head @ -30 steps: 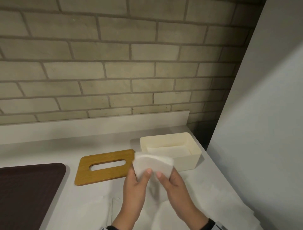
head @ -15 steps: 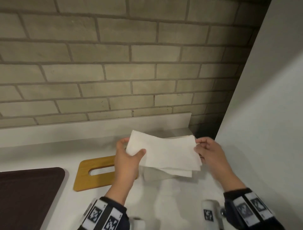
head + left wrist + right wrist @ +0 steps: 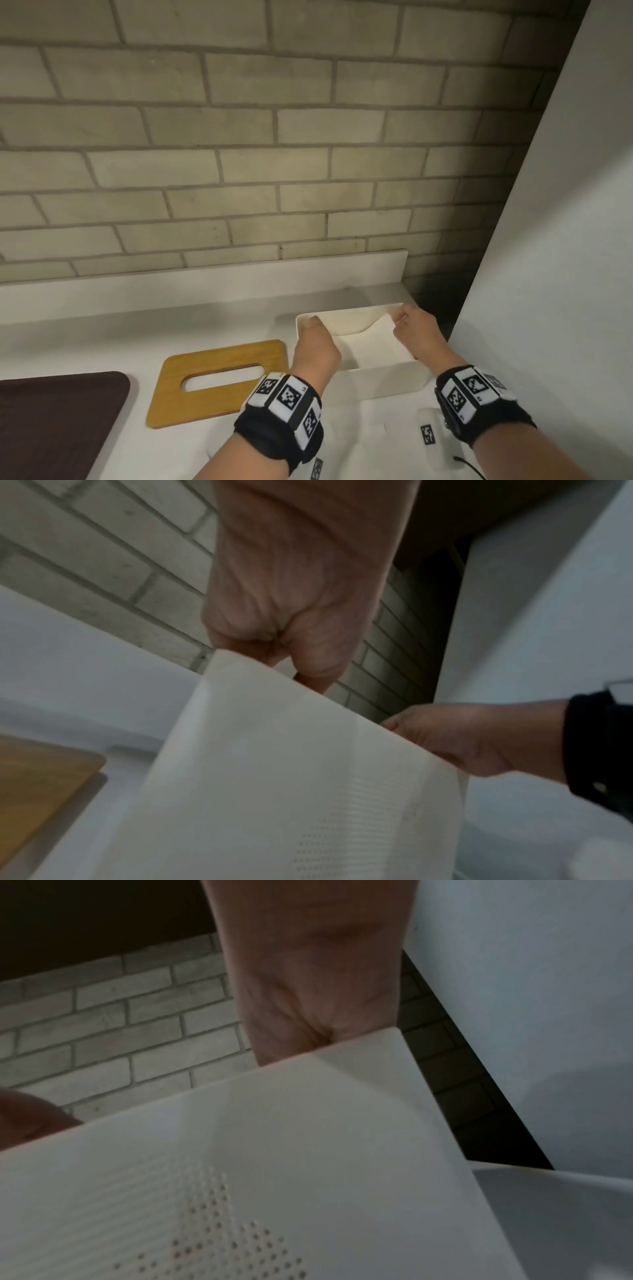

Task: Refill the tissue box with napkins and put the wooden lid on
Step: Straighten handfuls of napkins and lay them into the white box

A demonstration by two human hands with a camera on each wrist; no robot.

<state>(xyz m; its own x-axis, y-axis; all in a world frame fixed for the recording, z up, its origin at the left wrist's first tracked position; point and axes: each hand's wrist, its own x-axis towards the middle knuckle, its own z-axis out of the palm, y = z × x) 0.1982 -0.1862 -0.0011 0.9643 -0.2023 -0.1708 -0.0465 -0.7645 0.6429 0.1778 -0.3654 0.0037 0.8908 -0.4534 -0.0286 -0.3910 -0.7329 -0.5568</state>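
Both hands pinch the napkins (image 3: 371, 342) inside the open box (image 3: 383, 378) at the counter's (image 3: 205, 329) two o'clock, left hand (image 3: 317, 346) at the left end, right hand (image 3: 416, 330) at the right, lid (image 3: 219, 382) flat at the box's nine o'clock.

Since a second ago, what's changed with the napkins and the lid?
Both hands, left hand and right hand, spread the napkins and lowered them into the tissue box, gripping the ends. The wooden lid stayed flat on the counter, beside the box.
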